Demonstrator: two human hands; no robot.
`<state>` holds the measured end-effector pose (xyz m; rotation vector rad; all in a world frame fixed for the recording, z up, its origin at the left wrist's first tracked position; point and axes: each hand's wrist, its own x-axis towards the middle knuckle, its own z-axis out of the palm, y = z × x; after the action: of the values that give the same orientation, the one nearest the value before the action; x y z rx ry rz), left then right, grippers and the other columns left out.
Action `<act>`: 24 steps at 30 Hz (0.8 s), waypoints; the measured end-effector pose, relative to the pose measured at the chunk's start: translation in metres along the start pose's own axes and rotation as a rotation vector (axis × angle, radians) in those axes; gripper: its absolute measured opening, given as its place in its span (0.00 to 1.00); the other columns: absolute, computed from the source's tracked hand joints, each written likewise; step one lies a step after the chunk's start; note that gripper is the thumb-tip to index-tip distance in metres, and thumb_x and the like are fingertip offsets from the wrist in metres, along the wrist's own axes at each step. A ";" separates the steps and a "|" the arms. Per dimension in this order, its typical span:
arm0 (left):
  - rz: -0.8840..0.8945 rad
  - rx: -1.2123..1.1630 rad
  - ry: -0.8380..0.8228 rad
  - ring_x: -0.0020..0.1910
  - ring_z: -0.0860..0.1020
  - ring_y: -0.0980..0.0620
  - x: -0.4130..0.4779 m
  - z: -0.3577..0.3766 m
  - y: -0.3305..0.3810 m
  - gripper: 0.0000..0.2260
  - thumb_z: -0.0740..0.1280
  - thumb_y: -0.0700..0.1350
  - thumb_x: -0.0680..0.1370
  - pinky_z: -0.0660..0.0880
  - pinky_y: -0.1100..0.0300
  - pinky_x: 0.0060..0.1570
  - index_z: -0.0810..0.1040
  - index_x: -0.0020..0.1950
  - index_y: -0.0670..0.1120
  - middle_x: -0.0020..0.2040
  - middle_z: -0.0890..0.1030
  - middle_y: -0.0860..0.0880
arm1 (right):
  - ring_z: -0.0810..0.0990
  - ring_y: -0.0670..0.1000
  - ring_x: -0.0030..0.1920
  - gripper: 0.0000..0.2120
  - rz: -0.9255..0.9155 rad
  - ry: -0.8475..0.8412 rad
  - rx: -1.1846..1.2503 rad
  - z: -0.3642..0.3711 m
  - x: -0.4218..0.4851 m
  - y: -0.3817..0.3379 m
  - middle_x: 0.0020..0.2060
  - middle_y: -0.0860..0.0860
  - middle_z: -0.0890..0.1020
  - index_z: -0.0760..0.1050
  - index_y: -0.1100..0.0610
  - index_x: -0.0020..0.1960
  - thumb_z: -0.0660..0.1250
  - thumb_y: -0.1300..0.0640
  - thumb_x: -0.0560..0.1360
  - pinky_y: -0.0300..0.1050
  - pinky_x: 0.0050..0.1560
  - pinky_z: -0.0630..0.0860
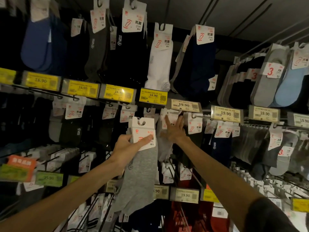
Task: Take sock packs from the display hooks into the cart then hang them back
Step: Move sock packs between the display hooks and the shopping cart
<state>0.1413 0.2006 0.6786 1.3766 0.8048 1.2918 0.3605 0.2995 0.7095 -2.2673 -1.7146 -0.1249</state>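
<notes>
A: In the left hand (124,148), what is that?
B: A grey sock pack (140,174). The fingers are curled round the edge of its white card header (143,129), and the thumb lies across the front of the card. The sock hangs down past the wrist, in front of the rack.
A: Is it on a hook?
B: No. The notch in the header is free, held up just below the yellow 16.90 price tag (153,96).
A: And the right hand (174,131)?
B: It is up just to the right of the left one, not touching it. Its fingers are spread and fairly straight, the tips against the white headers of the hanging packs (172,118) there. It grips nothing that I can see.
A: What is above it?
B: A pale 19.90 price tag (184,105), just over the fingertips, and a display hook (193,116) just right of them.
</notes>
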 end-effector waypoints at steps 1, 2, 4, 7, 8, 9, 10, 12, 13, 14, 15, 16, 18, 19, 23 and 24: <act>-0.005 0.003 -0.003 0.44 0.85 0.55 0.001 -0.002 0.000 0.11 0.75 0.48 0.73 0.80 0.63 0.40 0.85 0.52 0.46 0.46 0.87 0.51 | 0.43 0.67 0.77 0.41 0.035 -0.134 -0.024 -0.004 0.011 0.001 0.77 0.62 0.41 0.41 0.45 0.79 0.61 0.36 0.77 0.62 0.73 0.54; -0.010 0.010 -0.005 0.45 0.85 0.54 0.001 -0.005 0.001 0.11 0.75 0.48 0.73 0.80 0.62 0.42 0.85 0.52 0.46 0.47 0.87 0.51 | 0.52 0.65 0.76 0.40 0.050 -0.247 -0.050 -0.007 0.020 0.001 0.78 0.60 0.50 0.45 0.48 0.79 0.59 0.35 0.77 0.60 0.74 0.58; -0.016 0.021 -0.010 0.45 0.85 0.55 0.002 -0.008 0.002 0.11 0.76 0.49 0.72 0.80 0.62 0.42 0.85 0.52 0.46 0.46 0.87 0.51 | 0.66 0.60 0.72 0.36 0.033 -0.342 -0.057 -0.008 0.020 -0.003 0.74 0.57 0.65 0.58 0.56 0.77 0.58 0.35 0.77 0.53 0.69 0.67; -0.028 0.030 -0.017 0.45 0.85 0.55 0.005 -0.010 0.001 0.11 0.76 0.49 0.72 0.80 0.62 0.43 0.86 0.52 0.46 0.46 0.87 0.52 | 0.77 0.59 0.60 0.23 -0.066 -0.183 0.217 0.001 0.001 -0.012 0.59 0.59 0.78 0.75 0.58 0.59 0.56 0.41 0.80 0.48 0.56 0.74; -0.027 0.036 -0.019 0.46 0.85 0.54 0.006 -0.009 0.000 0.12 0.76 0.50 0.72 0.81 0.60 0.45 0.85 0.52 0.46 0.46 0.87 0.52 | 0.80 0.58 0.53 0.20 -0.110 -0.082 0.333 0.005 -0.009 -0.014 0.49 0.58 0.80 0.77 0.58 0.47 0.56 0.43 0.81 0.48 0.51 0.75; -0.024 0.042 -0.024 0.47 0.85 0.54 0.007 -0.008 -0.001 0.13 0.76 0.50 0.72 0.81 0.59 0.47 0.85 0.53 0.46 0.47 0.87 0.52 | 0.80 0.56 0.45 0.21 -0.156 0.031 0.441 0.008 -0.024 -0.015 0.41 0.58 0.80 0.75 0.59 0.39 0.57 0.46 0.81 0.48 0.46 0.76; -0.020 0.051 -0.029 0.48 0.85 0.53 0.007 -0.006 -0.003 0.14 0.76 0.51 0.71 0.81 0.57 0.50 0.85 0.54 0.46 0.48 0.87 0.52 | 0.79 0.54 0.39 0.22 -0.200 0.131 0.548 0.010 -0.039 -0.017 0.36 0.57 0.80 0.74 0.61 0.36 0.57 0.49 0.82 0.46 0.41 0.74; -0.007 0.072 -0.038 0.48 0.85 0.54 0.006 -0.002 -0.007 0.15 0.76 0.53 0.70 0.81 0.55 0.52 0.85 0.54 0.48 0.48 0.86 0.53 | 0.80 0.52 0.36 0.22 -0.263 0.247 0.765 0.009 -0.075 -0.021 0.36 0.57 0.82 0.77 0.65 0.40 0.56 0.52 0.83 0.47 0.38 0.74; 0.000 0.081 -0.041 0.48 0.84 0.55 0.006 0.001 -0.008 0.16 0.77 0.53 0.70 0.81 0.55 0.53 0.85 0.54 0.48 0.48 0.86 0.53 | 0.81 0.53 0.38 0.21 -0.285 0.269 0.863 0.009 -0.090 -0.023 0.37 0.58 0.82 0.78 0.65 0.43 0.56 0.52 0.83 0.48 0.40 0.75; 0.008 0.090 -0.042 0.48 0.84 0.55 0.005 0.003 -0.010 0.16 0.77 0.54 0.69 0.81 0.54 0.54 0.85 0.54 0.49 0.47 0.86 0.54 | 0.82 0.54 0.41 0.20 -0.306 0.281 0.954 0.009 -0.103 -0.023 0.39 0.58 0.83 0.78 0.65 0.45 0.56 0.51 0.83 0.49 0.42 0.77; 0.016 0.100 -0.042 0.48 0.84 0.55 0.005 0.006 -0.011 0.17 0.77 0.55 0.68 0.80 0.53 0.54 0.85 0.54 0.49 0.47 0.86 0.54 | 0.82 0.55 0.43 0.19 -0.313 0.283 1.033 0.008 -0.114 -0.023 0.40 0.58 0.83 0.78 0.63 0.48 0.56 0.50 0.83 0.50 0.43 0.78; 0.024 0.112 -0.044 0.48 0.84 0.55 0.004 0.008 -0.012 0.18 0.77 0.57 0.67 0.81 0.52 0.54 0.85 0.53 0.50 0.47 0.86 0.54 | 0.83 0.55 0.45 0.17 -0.312 0.284 1.102 0.008 -0.122 -0.021 0.42 0.56 0.83 0.78 0.61 0.50 0.58 0.49 0.82 0.51 0.44 0.79; 0.036 0.134 -0.059 0.47 0.85 0.56 0.003 0.012 -0.012 0.20 0.77 0.59 0.66 0.81 0.52 0.53 0.85 0.53 0.50 0.47 0.86 0.54 | 0.82 0.52 0.47 0.12 -0.305 0.277 1.193 0.007 -0.134 -0.017 0.44 0.52 0.83 0.77 0.54 0.54 0.61 0.47 0.81 0.51 0.47 0.80; 0.040 0.144 -0.069 0.47 0.85 0.56 0.002 0.014 -0.011 0.19 0.77 0.59 0.66 0.81 0.53 0.53 0.85 0.53 0.50 0.47 0.86 0.54 | 0.82 0.51 0.47 0.10 -0.314 0.276 1.196 0.005 -0.138 -0.015 0.45 0.51 0.82 0.76 0.52 0.55 0.62 0.47 0.80 0.51 0.47 0.80; 0.024 0.158 -0.134 0.47 0.85 0.55 -0.001 0.023 -0.010 0.13 0.76 0.55 0.71 0.81 0.53 0.53 0.85 0.52 0.51 0.46 0.87 0.54 | 0.77 0.42 0.43 0.10 -0.293 0.226 1.170 -0.005 -0.150 -0.007 0.44 0.52 0.78 0.74 0.56 0.52 0.67 0.50 0.77 0.37 0.44 0.75; 0.015 0.162 -0.152 0.47 0.85 0.55 -0.002 0.025 -0.009 0.12 0.75 0.55 0.72 0.81 0.55 0.52 0.85 0.52 0.52 0.46 0.86 0.54 | 0.78 0.41 0.43 0.10 -0.243 0.177 1.226 -0.009 -0.152 -0.006 0.44 0.52 0.78 0.74 0.57 0.52 0.68 0.51 0.77 0.36 0.43 0.76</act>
<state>0.1668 0.1947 0.6719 1.5922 0.8097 1.1374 0.3123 0.1574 0.6817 -1.1066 -1.3439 0.5174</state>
